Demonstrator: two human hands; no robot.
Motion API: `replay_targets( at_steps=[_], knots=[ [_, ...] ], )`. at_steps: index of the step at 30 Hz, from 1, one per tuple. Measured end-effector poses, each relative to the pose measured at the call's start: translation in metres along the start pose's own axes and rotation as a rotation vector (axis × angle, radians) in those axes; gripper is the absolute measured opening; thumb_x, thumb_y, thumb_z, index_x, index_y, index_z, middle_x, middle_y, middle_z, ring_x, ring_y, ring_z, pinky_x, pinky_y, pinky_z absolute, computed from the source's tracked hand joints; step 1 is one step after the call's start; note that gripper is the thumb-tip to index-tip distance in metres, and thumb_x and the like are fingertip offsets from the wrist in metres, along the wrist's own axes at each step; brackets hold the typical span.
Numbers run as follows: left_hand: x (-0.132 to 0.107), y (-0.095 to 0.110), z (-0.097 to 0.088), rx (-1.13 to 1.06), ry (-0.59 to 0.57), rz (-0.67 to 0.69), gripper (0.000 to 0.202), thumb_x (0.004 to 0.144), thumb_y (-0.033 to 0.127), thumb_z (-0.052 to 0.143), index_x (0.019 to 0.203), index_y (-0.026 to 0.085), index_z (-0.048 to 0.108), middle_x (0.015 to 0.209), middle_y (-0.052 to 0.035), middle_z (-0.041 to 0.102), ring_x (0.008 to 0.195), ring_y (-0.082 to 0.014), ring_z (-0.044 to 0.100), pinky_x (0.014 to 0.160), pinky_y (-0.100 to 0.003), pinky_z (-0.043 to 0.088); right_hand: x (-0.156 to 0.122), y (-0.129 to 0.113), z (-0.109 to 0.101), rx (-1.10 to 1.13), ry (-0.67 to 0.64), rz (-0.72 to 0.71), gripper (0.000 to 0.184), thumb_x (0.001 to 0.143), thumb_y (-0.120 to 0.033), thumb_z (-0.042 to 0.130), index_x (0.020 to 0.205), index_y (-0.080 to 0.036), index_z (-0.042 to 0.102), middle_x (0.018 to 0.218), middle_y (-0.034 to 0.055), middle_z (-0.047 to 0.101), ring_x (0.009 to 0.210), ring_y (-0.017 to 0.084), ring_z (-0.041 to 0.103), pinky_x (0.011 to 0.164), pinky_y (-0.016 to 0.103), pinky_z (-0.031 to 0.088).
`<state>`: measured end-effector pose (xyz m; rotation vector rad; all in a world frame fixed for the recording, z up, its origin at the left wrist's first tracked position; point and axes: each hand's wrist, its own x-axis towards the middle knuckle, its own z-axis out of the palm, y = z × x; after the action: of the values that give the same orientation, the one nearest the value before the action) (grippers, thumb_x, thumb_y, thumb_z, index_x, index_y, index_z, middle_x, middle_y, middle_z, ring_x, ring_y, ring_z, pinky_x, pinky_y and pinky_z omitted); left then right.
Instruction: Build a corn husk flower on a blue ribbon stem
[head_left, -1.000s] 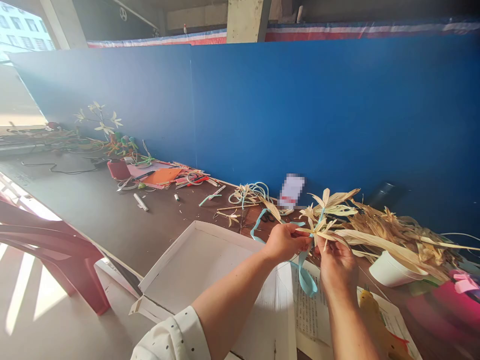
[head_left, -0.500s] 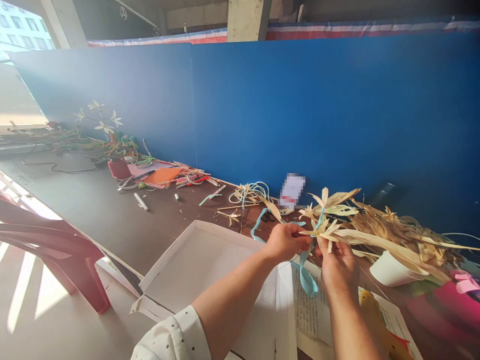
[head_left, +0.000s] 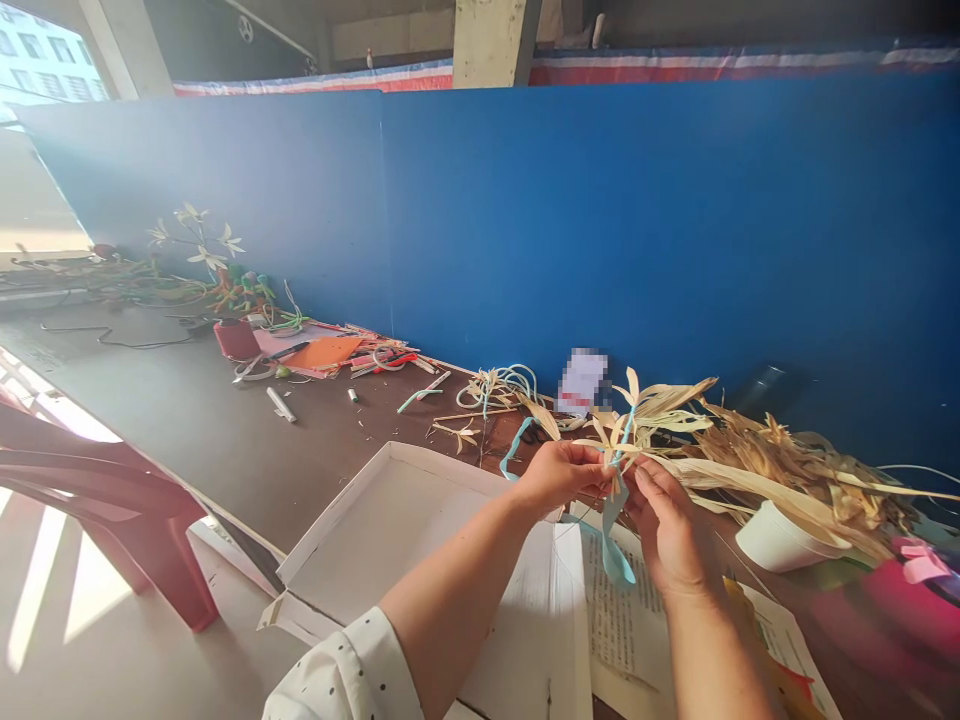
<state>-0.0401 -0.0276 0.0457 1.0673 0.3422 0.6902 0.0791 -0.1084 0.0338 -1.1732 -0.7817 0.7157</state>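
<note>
A spray of pale dried-husk flowers (head_left: 611, 435) on a stem wrapped in light-blue tape stands tilted between my hands. My left hand (head_left: 559, 475) is closed, pinching the stem just under the lower flower. Close on the other side, my right hand (head_left: 671, 525) has its fingers bent in at the stem and the tape; its fingertips are partly hidden. A loose end of light-blue tape (head_left: 616, 565) hangs below the fingers. Another length of blue tape (head_left: 516, 445) curves over the table, left of my left hand.
Beneath my arms lie a shallow white box (head_left: 390, 530) and printed paper (head_left: 622, 620). Dried husks (head_left: 810, 460) and a white cup (head_left: 787, 540) are on the right. Coiled cord (head_left: 517, 378), orange paper (head_left: 326, 352) and a glue stick (head_left: 281, 404) lie leftward. A blue panel (head_left: 600, 220) stands behind.
The flower spray has moved slightly left and tilted, showing more of its blue-wrapped stem. My right hand has turned, coming from behind the lower flower to beside the stem.
</note>
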Motion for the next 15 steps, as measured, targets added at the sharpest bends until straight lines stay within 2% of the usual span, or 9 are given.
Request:
replay_targets(
  at_steps=[3,6,10,15],
  knots=[
    [-0.0013,0.0012,-0.0019,0.041,-0.015,0.002,0.048,0.051,0.045,0.082,0.075,0.008,0.065,0.064,-0.0020,0.060,0.058,-0.0099,0.058,0.071,-0.030,0.051,-0.0007,-0.0004,0.0015,0.029,-0.106,0.049,0.042,0.072,-0.050,0.066,0.106,-0.026,0.065,0.100,0.0060,0.067,0.089,0.025,0.062,0.071,0.037,0.049],
    [-0.0002,-0.0013,-0.0037,0.087,-0.081,0.020,0.047,0.056,0.047,0.079,0.078,0.008,0.066,0.063,-0.0033,0.061,0.057,-0.0117,0.059,0.067,-0.030,0.051,-0.0016,0.0004,0.0008,0.031,-0.151,0.057,0.036,0.072,-0.046,0.069,0.101,-0.024,0.067,0.094,0.0054,0.068,0.083,0.024,0.063,0.071,0.037,0.049],
    [0.0020,-0.0053,-0.0061,0.094,-0.116,0.034,0.046,0.060,0.045,0.077,0.084,0.008,0.067,0.067,-0.0049,0.063,0.060,-0.0139,0.062,0.068,-0.032,0.052,-0.0022,0.0018,-0.0022,0.025,-0.137,0.077,0.031,0.069,-0.041,0.073,0.095,-0.024,0.068,0.085,0.0025,0.067,0.073,0.019,0.059,0.068,0.032,0.047],
    [0.0023,-0.0062,-0.0067,0.130,-0.106,0.048,0.042,0.063,0.043,0.075,0.084,0.008,0.067,0.069,-0.0049,0.062,0.061,-0.0124,0.061,0.069,-0.030,0.051,-0.0020,-0.0004,-0.0028,-0.008,-0.104,0.071,0.030,0.063,-0.044,0.075,0.082,-0.023,0.065,0.074,0.0006,0.063,0.066,0.017,0.055,0.065,0.033,0.045]
  ],
)
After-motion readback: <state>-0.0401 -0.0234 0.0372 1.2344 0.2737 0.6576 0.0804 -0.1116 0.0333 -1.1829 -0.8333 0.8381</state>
